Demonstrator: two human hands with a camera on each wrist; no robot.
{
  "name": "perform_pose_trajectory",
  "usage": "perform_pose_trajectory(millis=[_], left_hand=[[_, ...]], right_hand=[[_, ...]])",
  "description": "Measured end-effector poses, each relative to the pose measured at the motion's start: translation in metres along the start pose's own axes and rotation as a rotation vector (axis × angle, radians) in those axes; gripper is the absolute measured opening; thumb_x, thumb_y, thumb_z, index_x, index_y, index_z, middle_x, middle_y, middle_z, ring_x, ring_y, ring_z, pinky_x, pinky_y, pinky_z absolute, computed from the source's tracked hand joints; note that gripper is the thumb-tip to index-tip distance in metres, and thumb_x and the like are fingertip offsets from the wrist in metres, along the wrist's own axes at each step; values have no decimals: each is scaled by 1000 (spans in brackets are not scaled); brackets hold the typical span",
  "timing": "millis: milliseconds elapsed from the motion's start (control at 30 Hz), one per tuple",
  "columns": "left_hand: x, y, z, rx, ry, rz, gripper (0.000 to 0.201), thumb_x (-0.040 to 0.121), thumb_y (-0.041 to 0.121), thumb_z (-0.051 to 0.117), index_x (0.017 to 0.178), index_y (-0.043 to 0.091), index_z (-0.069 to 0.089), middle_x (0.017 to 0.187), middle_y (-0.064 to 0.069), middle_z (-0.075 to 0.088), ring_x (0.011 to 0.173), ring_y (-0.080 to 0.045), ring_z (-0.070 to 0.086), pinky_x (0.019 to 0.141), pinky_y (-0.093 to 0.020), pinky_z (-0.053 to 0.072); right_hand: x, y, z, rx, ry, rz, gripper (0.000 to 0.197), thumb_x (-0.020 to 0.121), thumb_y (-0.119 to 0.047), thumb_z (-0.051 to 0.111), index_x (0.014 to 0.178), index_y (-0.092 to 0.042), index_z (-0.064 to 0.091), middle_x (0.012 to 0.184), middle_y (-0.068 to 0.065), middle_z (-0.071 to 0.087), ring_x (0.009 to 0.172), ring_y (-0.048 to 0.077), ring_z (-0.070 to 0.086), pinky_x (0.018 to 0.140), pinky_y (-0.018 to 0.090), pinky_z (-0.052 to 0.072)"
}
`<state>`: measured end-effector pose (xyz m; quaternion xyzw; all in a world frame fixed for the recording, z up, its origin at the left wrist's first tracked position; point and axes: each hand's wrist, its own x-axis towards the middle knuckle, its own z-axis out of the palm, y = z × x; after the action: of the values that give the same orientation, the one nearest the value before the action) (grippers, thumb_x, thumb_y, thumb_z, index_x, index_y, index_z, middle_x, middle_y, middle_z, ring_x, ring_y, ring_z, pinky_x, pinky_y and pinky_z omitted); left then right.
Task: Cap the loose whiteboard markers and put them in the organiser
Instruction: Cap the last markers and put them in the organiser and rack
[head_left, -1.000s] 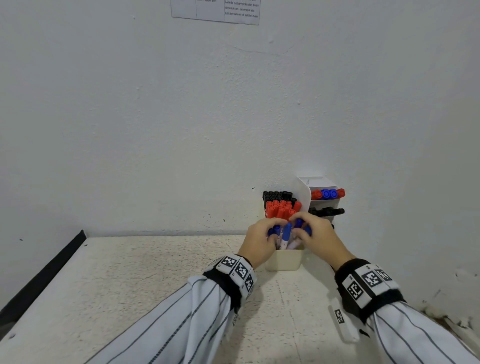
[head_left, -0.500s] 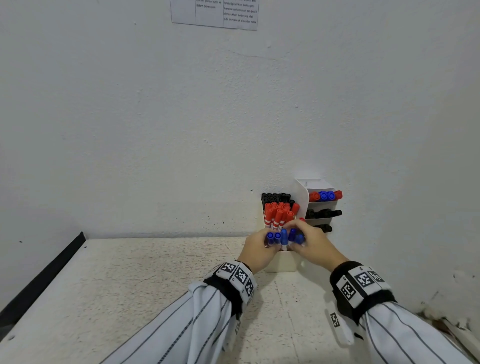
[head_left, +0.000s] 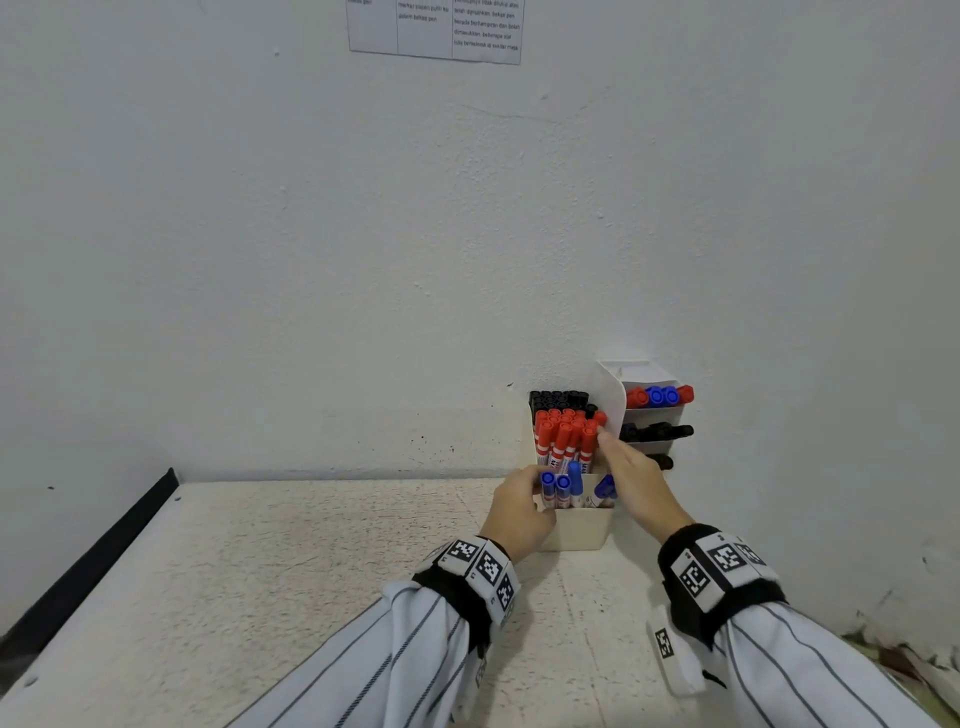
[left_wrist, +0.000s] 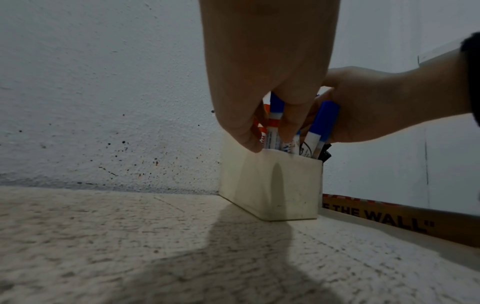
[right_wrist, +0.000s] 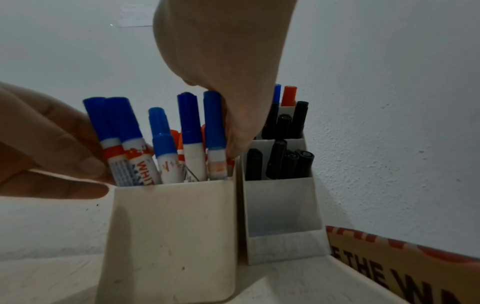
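A cream organiser (head_left: 576, 535) stands on the table against the back wall. Capped blue markers (head_left: 558, 486) stand upright in its front compartment, with red markers (head_left: 563, 436) behind them and black markers (head_left: 558, 400) at the back. My left hand (head_left: 537, 493) is at the front left corner and pinches the leftmost blue markers (right_wrist: 114, 127) between thumb and fingers (left_wrist: 293, 123). My right hand (head_left: 608, 457) lies on the organiser's right side with its fingers stretched out toward the red caps. It touches the rightmost blue marker (right_wrist: 213, 123).
A white tiered holder (head_left: 652, 415) with black, red and blue pens stands just right of the organiser, in the wall corner. A printed cardboard box (right_wrist: 389, 267) lies at the right edge. A black strip (head_left: 104, 561) borders the speckled table (head_left: 260, 597) on the left.
Both hands were cupped round the blue marker bunch; now the right hand has spread its fingers and reaches toward the red markers. The left hand still holds the left blue markers.
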<state>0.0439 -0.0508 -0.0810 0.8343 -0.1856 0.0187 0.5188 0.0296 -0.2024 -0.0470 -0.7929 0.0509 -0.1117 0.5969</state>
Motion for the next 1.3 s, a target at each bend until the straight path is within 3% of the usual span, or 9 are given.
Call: perform_pose_trajectory(millis=[67,167,333,433,533,667,833,1100,1300], left_hand=[[-1,-1,-1,-1,-13,0,42,81,-6,55,121,7,55,120,-9,58,112,-18,55,91,-22,43],[-1,0,-3,-2,-23,6,39,82,-4,56,120,7,56,120,-8,60,112,-16,55,91,-23,43],[0,1,-3,-28,11,41,38,85,3,59,121,12,56,106,1,60,96,-7,52,81,-16,39],[-1,3,-1,-59,29,81,33,86,3,59,117,14,60,106,-1,64,97,-11,56,86,-19,42],[0,4,2,-84,-7,92,33,86,-1,56,116,13,61,112,-5,66,99,-14,59,87,-17,43],[-1,9,5,-159,-32,62,40,84,4,63,122,13,53,108,0,60,96,-9,54,80,-10,41],[2,9,7,-88,18,79,23,83,4,64,105,7,63,87,4,58,76,-2,51,67,-1,36],[-1,8,13,-59,71,-28,29,89,14,61,117,7,59,113,-8,65,103,-19,59,83,-17,38],[-3,4,13,-89,52,-54,32,88,10,62,119,8,58,115,-8,65,108,-20,59,92,-23,43]], right_hand=[[1,-8,1,11,-29,47,33,98,-44,35,115,-24,54,106,-2,61,91,7,57,73,18,44],[3,-9,1,-62,-22,19,33,98,-46,33,110,-25,55,98,-5,60,92,10,56,80,22,41],[-5,1,-3,-234,220,-282,24,98,-23,43,82,-11,56,74,2,58,71,14,54,64,26,42],[-10,7,-6,-293,133,-290,21,89,-4,50,74,-17,57,75,3,60,72,17,55,66,27,45],[-14,10,-8,-314,-17,-269,33,82,2,54,85,-30,59,89,-6,63,75,9,57,71,20,46],[-12,16,-14,-345,-139,-250,53,78,-2,66,124,-25,52,115,-9,54,103,4,53,89,19,44],[-7,14,-11,-406,-131,-291,36,76,-4,72,88,-35,58,93,-15,62,91,5,59,80,14,44],[-11,18,-11,-311,-83,-224,35,76,5,65,94,-24,54,95,-9,59,92,6,57,76,12,45],[-17,27,-11,-297,-82,-162,39,78,5,61,105,-23,56,103,-8,60,100,11,58,93,25,47]])
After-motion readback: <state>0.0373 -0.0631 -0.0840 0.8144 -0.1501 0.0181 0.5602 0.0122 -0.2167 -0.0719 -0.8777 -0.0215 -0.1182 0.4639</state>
